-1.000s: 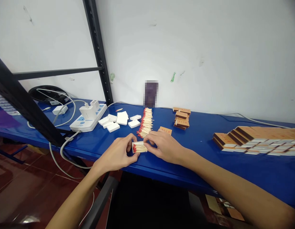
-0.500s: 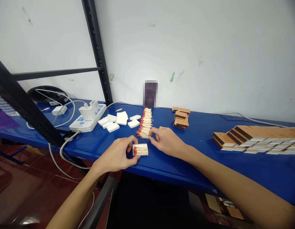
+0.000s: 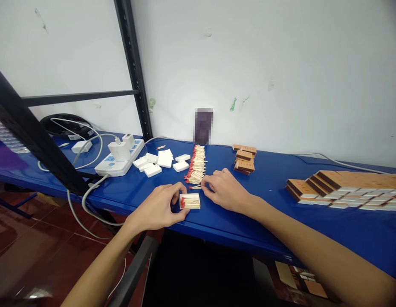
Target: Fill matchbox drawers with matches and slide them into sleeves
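My left hand (image 3: 159, 207) is curved around the left end of a small white matchbox tray (image 3: 192, 208), thumb in front and fingers behind. Inside the tray lies a layer of matches (image 3: 190, 201), their red heads to the left. Just behind and to the right, my right hand (image 3: 225, 189) pinches the plain ends of one or a few matches (image 3: 194, 187). These lie slightly apart from the near end of a long row of red-headed matches (image 3: 197, 164), which runs back toward the wall. The exact number in the pinch cannot be made out.
Several white trays (image 3: 165, 159) lie left of the row. Small orange matchboxes (image 3: 244, 165) are piled at back right, and a larger matchbox stack (image 3: 351, 183) stands far right. A power strip (image 3: 117, 162) with cables and a black shelf post (image 3: 134, 72) are at left.
My right hand has drawn a match or a few toward me, away from the row's near end. My left hand still holds the tray; the view has shifted slightly.
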A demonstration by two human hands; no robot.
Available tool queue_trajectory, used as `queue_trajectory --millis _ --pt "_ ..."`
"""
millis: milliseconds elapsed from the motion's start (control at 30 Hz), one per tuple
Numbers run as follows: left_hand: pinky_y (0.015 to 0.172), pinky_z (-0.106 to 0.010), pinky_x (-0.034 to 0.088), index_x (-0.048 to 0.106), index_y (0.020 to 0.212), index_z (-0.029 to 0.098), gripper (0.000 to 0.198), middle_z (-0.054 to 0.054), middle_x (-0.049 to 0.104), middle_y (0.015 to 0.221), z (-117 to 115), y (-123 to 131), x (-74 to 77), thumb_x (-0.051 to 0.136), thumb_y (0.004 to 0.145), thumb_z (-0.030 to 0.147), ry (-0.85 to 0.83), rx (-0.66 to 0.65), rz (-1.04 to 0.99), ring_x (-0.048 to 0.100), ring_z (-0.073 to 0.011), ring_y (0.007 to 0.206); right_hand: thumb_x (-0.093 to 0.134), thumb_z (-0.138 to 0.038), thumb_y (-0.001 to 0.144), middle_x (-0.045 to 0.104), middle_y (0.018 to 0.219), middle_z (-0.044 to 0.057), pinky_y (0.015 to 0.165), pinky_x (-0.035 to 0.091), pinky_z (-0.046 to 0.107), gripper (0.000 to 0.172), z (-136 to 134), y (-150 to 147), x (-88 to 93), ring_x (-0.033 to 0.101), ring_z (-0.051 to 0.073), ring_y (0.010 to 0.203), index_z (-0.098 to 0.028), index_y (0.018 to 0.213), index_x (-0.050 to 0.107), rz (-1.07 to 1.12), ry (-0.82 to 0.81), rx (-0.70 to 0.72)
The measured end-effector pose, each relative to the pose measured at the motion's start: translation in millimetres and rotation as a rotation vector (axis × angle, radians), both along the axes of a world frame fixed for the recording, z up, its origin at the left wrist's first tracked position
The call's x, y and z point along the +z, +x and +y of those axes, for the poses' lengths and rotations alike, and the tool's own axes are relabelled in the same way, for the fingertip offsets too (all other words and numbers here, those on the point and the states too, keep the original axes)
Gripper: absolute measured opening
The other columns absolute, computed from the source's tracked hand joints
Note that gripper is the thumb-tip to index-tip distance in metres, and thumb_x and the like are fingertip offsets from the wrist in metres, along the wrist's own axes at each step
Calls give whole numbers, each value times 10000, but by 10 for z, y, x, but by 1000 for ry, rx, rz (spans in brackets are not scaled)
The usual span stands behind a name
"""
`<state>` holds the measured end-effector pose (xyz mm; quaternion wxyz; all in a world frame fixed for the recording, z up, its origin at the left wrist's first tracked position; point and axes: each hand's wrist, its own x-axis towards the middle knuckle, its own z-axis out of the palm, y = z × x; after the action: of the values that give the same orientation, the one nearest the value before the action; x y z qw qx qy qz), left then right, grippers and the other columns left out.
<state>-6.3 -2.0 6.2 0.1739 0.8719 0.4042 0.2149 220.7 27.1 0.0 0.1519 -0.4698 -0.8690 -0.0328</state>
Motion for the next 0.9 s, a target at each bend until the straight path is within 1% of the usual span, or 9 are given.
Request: queue_trajectory --millis 100,167,300,400,467,633,800,900 --pt "580 -243 334 548 956 216 227 63 469 638 0 3 -5 615 756 302 2 1 -8 468 -128 594 536 -200 865 599 625 -4 732 281 309 129 -50 -27 12 507 135 605 -183 763 614 37 -36 57" --pt "578 -242 331 545 966 217 229 65 469 635 0 2 -5 609 763 303 6 2 -16 464 -126 588 536 -188 861 577 589 -18 722 293 299 106 -75 -40 8 492 129 576 -182 786 610 43 -56 83" --pt "599 -242 350 540 977 220 243 64 497 665 -1 -11 11 618 760 297 -13 -16 -11 478 -123 604 545 -216 873 565 574 -1 614 285 268 87 -93 -31 -12 529 168 635 -196 878 630 26 -67 66" --pt "650 -256 374 553 981 217 269 48 544 716 -4 -27 20 636 750 327 -31 -43 11 505 -135 654 534 -249 900 585 596 7 577 284 260 129 -89 -14 -8 534 161 612 -203 941 648 26 -95 79" --pt "693 -273 384 565 982 216 281 39 562 741 -5 -35 17 642 744 345 -25 -49 30 517 -146 687 530 -242 907 613 627 12 572 291 255 140 -84 -10 5 541 150 597 -202 950 657 21 -109 98" --pt "730 -293 384 571 981 218 284 34 560 747 -3 -42 -1 646 745 358 -7 -46 57 525 -159 724 517 -218 917 696 800 43 585 293 259 144 -80 -20 27 599 156 690 -197 916 660 25 -86 146" --pt "728 -289 384 558 988 220 280 40 549 744 0 -41 -4 644 761 360 -7 -46 67 526 -157 727 521 -220 916 666 754 18 588 289 252 124 -91 -27 25 562 133 649 -195 898 641 53 -86 179" --pt "726 -289 382 550 994 220 285 38 551 759 0 -42 0 644 767 365 -5 -47 77 523 -155 726 503 -228 929 668 795 22 600 299 252 124 -96 -31 27 566 139 677 -196 883 613 58 -122 171"
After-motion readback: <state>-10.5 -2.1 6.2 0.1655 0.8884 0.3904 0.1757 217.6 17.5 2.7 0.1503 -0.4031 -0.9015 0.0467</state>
